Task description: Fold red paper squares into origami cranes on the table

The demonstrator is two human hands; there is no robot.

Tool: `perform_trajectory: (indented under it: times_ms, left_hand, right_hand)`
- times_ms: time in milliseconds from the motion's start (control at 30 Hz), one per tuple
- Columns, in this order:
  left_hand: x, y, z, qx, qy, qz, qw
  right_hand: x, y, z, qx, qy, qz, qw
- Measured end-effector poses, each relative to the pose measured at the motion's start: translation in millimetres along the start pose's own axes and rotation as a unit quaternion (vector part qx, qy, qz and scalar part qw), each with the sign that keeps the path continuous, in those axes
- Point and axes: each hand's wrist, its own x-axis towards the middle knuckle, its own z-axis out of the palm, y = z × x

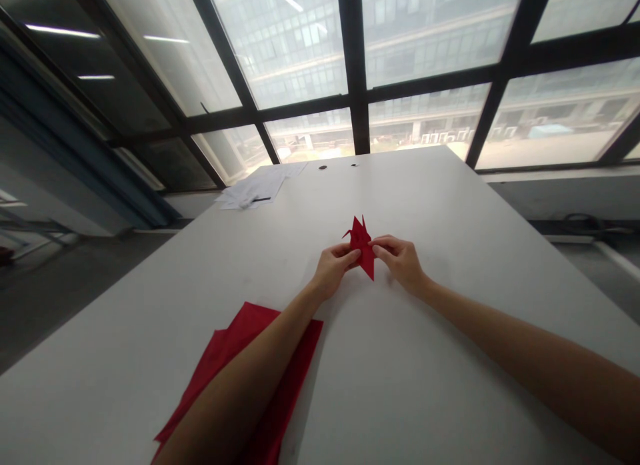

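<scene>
Between my two hands, just above the white table, is a red origami crane with a bent head pointing left and pointed wings and tail. My left hand pinches its left side between thumb and fingers. On the other side, the thumb and forefinger of my right hand are closed on the crane's right edge. Several sheets of red paper lie in a loose stack under my left forearm, which hides part of them.
White papers with a dark pen-like item on them lie at the far left of the white table. Two holes pierce the tabletop near its far edge. Behind it stand large dark-framed windows, with a blue curtain at left.
</scene>
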Motion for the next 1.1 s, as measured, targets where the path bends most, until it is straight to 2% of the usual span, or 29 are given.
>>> perform_trajectory:
  times_ms: [333,633,867,1100]
  left_hand:
    - [-4.6,-1.8,5.1,0.044,0.060,0.070,0.995]
    - [-4.9,-0.5,5.8,0.058,0.038,0.087,0.994]
    - [-3.0,-2.5,4.4,0.129,0.011,0.115,0.985]
    - [-4.9,-4.9,3.1,0.199,0.092,0.140,0.965]
  right_hand:
    - [-0.5,1.8,1.8,0.059,-0.032,0.019,0.998]
    - [-0.5,-2.7,1.9,0.027,-0.029,0.019,0.999]
    - [-0.8,0.2,0.6,-0.020,-0.020,-0.007,1.000]
    - [-1.7,4.5,-0.5,-0.081,0.002,-0.051,0.995]
